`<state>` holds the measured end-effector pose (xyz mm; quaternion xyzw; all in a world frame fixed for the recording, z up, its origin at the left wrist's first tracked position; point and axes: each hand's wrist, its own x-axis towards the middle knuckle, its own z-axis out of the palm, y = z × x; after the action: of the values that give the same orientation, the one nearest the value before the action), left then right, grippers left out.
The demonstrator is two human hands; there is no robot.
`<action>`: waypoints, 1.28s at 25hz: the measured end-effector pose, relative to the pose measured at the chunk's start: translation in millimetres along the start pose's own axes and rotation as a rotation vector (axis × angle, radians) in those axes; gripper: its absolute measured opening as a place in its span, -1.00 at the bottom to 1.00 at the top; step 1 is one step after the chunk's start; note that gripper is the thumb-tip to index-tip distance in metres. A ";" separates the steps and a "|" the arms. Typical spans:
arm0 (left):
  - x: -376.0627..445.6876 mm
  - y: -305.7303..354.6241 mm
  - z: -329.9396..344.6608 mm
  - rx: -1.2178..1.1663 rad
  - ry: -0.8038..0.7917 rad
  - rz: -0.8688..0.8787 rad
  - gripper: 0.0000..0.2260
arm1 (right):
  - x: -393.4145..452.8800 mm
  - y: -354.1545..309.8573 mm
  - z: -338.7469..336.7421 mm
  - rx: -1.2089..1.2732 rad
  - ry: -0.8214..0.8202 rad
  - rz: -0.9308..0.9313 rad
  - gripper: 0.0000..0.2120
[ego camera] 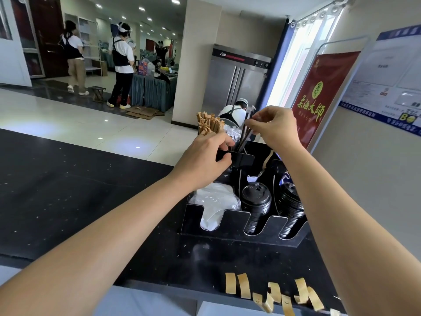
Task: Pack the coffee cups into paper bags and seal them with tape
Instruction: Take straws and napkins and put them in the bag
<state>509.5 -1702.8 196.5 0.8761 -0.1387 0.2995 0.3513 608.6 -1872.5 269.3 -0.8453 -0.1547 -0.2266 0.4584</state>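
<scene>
Head view: my right hand (274, 127) is up above the back of the black organizer (237, 221), fingers pinched together on the top of a dark wrapped straw (245, 136) that stands in a rear slot. My left hand (200, 161) is lower and to the left, thumb and fingers clamped on the edge of the black rear compartment, touching it. Both arms reach forward, nearly straight, over the dark tabletop (68, 190).

Just behind my left hand stands a bunch of wooden stirrers (207, 123), upright, fanned a bit. Below my hands, in the front slots: white plastic-wrapped stuff (215, 201) on the left, a stack of black cup lids (256, 201) in the middle, another stack of lids (291, 208) on the right, both leaning toward me.

Tan tape strips (273, 291) are stuck along the near tabletop edge, well apart from both hands, some curled. Cups and paper bags not seen.
</scene>
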 end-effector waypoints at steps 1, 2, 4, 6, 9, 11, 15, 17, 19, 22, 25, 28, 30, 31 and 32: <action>-1.2 3.0 -1.1 -0.003 -0.001 0.002 -0.77 | -3.3 -4.3 -3.5 0.000 -0.037 0.011 -0.81; -2.4 5.7 -2.4 -0.005 -0.002 0.004 -0.77 | -6.4 -7.1 -4.9 0.005 -0.072 0.032 -0.81; -4.4 10.2 -5.9 -0.006 -0.007 0.006 -0.77 | -11.4 -10.8 -5.6 0.046 -0.076 0.070 -0.81; -5.2 12.9 -9.6 -0.001 -0.009 0.008 -0.77 | -12.3 -13.0 -7.5 0.075 -0.019 0.080 -0.85; -5.4 14.2 -13.3 0.016 -0.007 0.004 -0.77 | -10.5 -13.1 -11.0 0.030 0.002 0.102 -0.90; -6.2 14.0 -14.2 0.014 -0.006 0.008 -0.78 | -10.8 -10.6 -9.6 -0.015 -0.001 0.115 -0.86; -7.4 10.3 -13.6 0.010 -0.009 0.007 -0.78 | -13.6 -1.1 0.5 -0.048 -0.009 0.118 -0.83; -8.0 7.5 -12.6 0.010 -0.015 0.004 -0.78 | -13.8 3.4 3.3 -0.059 -0.008 0.111 -0.82; -8.0 4.9 -10.9 0.007 -0.021 -0.003 -0.78 | -12.6 5.8 4.0 -0.062 -0.032 0.100 -0.79; -7.4 3.2 -8.7 0.007 -0.026 -0.018 -0.78 | -10.0 5.5 4.0 -0.048 -0.037 0.080 -0.86; -6.2 5.6 -6.7 0.002 -0.028 -0.024 -0.78 | -8.3 1.6 -0.5 -0.036 0.021 0.034 -0.96; -5.8 12.1 -7.4 -0.003 -0.029 -0.018 -0.78 | -9.8 -8.8 -12.4 -0.001 0.036 0.000 -0.94; -5.7 17.4 -9.9 -0.001 -0.023 -0.008 -0.78 | -12.6 -19.5 -24.3 0.026 0.049 -0.039 -0.93; -5.8 20.6 -11.6 -0.002 -0.017 -0.002 -0.78 | -14.6 -25.5 -30.8 0.040 0.055 -0.059 -0.93; -6.1 23.7 -13.4 -0.005 -0.009 0.004 -0.78 | -16.7 -31.1 -37.0 0.054 0.055 -0.073 -0.94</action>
<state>488.2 -1710.2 212.9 0.8764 -0.1427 0.2957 0.3522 570.9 -1888.2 300.1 -0.8198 -0.1790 -0.2622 0.4766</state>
